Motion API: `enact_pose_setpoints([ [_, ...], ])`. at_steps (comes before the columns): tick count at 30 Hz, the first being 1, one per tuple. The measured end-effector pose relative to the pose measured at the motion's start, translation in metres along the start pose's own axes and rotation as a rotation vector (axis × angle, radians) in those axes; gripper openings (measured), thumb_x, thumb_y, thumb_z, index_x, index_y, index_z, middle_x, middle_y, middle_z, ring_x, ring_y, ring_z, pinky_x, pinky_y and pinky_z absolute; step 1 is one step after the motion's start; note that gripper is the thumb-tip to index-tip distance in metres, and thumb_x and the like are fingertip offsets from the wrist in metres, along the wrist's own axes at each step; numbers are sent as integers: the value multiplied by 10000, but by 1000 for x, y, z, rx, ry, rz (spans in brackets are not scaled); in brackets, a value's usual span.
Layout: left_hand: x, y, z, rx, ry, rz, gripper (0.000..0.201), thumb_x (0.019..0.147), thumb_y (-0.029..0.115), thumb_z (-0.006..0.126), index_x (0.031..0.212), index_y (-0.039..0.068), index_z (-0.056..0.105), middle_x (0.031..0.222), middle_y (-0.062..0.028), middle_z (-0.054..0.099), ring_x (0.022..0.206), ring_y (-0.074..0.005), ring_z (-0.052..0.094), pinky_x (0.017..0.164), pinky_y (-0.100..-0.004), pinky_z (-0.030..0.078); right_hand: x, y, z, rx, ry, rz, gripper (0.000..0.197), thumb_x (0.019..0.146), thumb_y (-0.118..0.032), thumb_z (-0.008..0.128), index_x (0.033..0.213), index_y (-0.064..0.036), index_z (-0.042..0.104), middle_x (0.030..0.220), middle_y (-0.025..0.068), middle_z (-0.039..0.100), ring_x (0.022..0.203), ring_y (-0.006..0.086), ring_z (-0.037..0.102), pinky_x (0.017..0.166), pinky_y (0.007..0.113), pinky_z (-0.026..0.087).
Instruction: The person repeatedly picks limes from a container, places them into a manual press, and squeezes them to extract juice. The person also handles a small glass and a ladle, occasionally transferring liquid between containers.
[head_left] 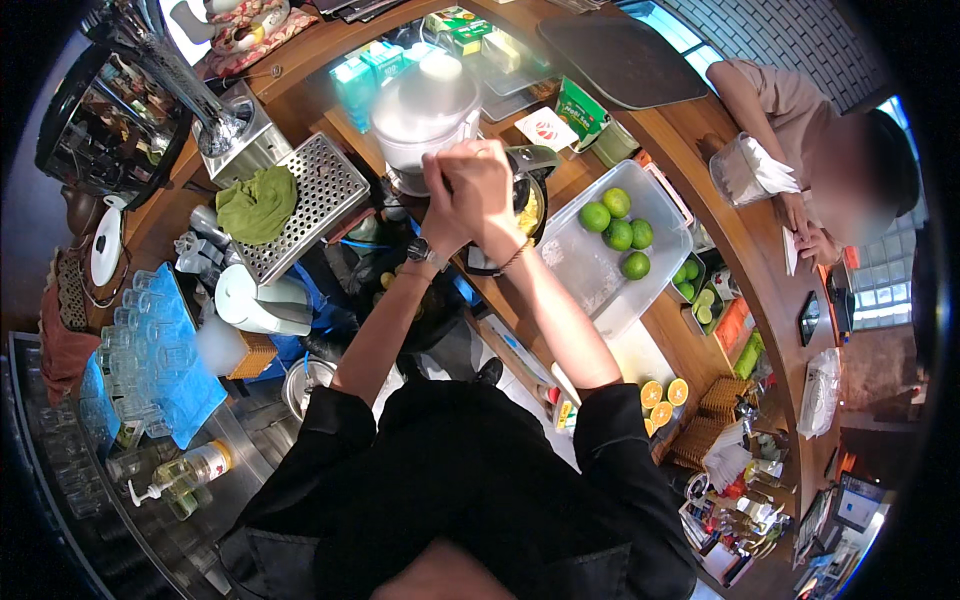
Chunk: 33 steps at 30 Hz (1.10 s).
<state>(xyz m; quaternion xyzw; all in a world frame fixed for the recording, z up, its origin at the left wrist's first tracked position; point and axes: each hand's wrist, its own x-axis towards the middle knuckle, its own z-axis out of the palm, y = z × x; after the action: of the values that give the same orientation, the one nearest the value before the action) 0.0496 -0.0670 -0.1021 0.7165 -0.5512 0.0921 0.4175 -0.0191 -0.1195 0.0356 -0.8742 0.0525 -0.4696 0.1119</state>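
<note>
Both hands are brought together over the wooden counter, just in front of a white, round-topped appliance [428, 110]. My left hand [441, 212], with a dark watch at its wrist, is closed. My right hand [483, 190] wraps against it, fingers bent. Whatever lies under or within the hands is hidden by them. Right beside my right hand is a dark-rimmed container [531, 212] with yellow contents. To its right sits a clear plastic tub [600, 268] with several whole green limes [619, 234].
Orange halves [655, 396] lie at right, near cut limes [705, 305] in a small container. A perforated metal tray [312, 205] carries a green cloth [257, 205] at left. Glasses [150, 340] stand on a blue mat. Across the counter, a person [790, 120] handles something white.
</note>
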Motion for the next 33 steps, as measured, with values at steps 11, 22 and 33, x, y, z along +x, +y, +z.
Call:
enact_pose_setpoints([
  [11,7,-6,-23,-415,-121,-139,565,832,206,685,1312,5,466,1201,-186,586,1153,-294,555,993,-371,416,-11,1,-2,59,-58,101,166,818,-157,664,698,-45,635,712,109,616,683,327,585,669,402,462],
  [22,31,45,-37,-212,14,-39,628,675,262,859,1212,51,612,1145,-108,663,954,-233,647,875,-357,533,58,79,-74,452,155,577,499,999,-332,510,643,-8,642,573,1,585,565,63,522,547,251,413],
  [33,7,31,-27,-87,94,-58,846,708,220,842,1381,-25,393,1253,-230,562,1085,-417,599,907,-452,503,-5,5,-4,27,-96,61,253,816,-208,663,614,-76,588,632,104,582,659,300,581,664,414,453],
])
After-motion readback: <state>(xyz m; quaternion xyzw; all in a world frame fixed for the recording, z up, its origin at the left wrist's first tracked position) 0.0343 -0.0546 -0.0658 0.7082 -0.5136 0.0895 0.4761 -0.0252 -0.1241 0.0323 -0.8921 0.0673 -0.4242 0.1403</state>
